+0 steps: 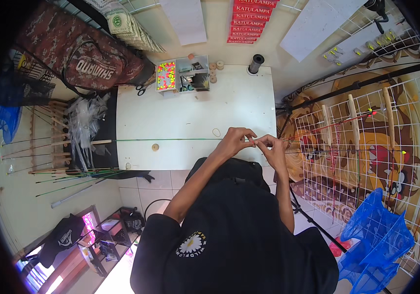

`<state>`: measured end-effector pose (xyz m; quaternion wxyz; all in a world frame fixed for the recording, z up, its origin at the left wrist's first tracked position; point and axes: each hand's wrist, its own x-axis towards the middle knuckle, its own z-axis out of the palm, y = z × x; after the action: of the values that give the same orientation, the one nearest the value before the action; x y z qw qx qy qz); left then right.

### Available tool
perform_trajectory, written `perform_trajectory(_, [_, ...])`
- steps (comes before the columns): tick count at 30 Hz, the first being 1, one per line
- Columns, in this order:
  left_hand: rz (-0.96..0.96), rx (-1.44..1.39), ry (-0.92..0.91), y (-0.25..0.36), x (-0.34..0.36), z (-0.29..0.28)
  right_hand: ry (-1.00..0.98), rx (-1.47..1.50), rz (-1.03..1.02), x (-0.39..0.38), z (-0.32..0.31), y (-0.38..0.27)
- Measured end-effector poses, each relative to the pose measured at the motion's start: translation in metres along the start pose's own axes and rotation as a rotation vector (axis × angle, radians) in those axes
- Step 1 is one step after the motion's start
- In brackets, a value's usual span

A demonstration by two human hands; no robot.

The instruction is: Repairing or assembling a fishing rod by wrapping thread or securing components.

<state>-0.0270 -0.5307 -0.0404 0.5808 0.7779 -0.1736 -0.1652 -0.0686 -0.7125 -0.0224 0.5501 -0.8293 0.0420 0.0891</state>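
A thin green rod [171,140] lies across the white table [195,117], with a pale handle-like piece [103,141] at its left end. My left hand [238,141] is closed around the rod near its right end. Close against it, my right hand [271,148] has thumb and fingertips pinched together where the rod ends. What sits between the right fingertips is too small to make out. Just beyond my left hand lies a small loop [216,132], like a rubber band. A round wooden disc [155,147] rests on the near left part of the table.
A compartment box [195,65] with bright beads stands at the back, beside scissors [141,90] and wooden rings [213,72]. A dark spool [255,64] is at the back right. Thin rods hang on a white grid [340,142] to the right, above a blue net [376,240].
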Motion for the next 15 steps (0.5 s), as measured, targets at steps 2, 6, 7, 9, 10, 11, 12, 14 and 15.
perform_trajectory(2, [0.008, -0.001, 0.005, 0.001, 0.000, 0.002, -0.011, -0.015, 0.032, -0.001, 0.000, -0.005])
perform_trajectory(6, [-0.028, 0.006, -0.018, 0.004, 0.001, 0.002, 0.004, -0.090, 0.010, -0.001, 0.000, -0.008])
perform_trajectory(7, [-0.027, 0.006, -0.018, 0.004, 0.000, 0.001, 0.019, -0.134, 0.009, -0.001, 0.000, -0.008])
perform_trajectory(9, [-0.041, -0.122, -0.045, 0.000, 0.000, -0.002, 0.047, -0.076, -0.010, 0.000, 0.000, -0.003])
perform_trajectory(10, [-0.040, -0.122, -0.045, -0.002, -0.001, -0.004, 0.074, -0.018, -0.028, 0.001, 0.000, 0.000])
perform_trajectory(11, [-0.086, -0.169, -0.062, -0.002, -0.001, -0.004, 0.083, -0.018, -0.030, 0.000, -0.002, -0.003])
perform_trajectory(12, [-0.133, -0.216, -0.080, -0.001, 0.000, -0.004, 0.060, -0.030, -0.042, -0.001, -0.005, -0.005])
perform_trajectory(14, [-0.129, -0.197, -0.075, 0.000, 0.002, -0.003, 0.038, -0.042, -0.054, -0.002, -0.009, -0.010])
perform_trajectory(15, [-0.132, -0.181, -0.062, 0.001, 0.003, -0.004, 0.026, -0.035, -0.051, -0.002, -0.008, -0.013])
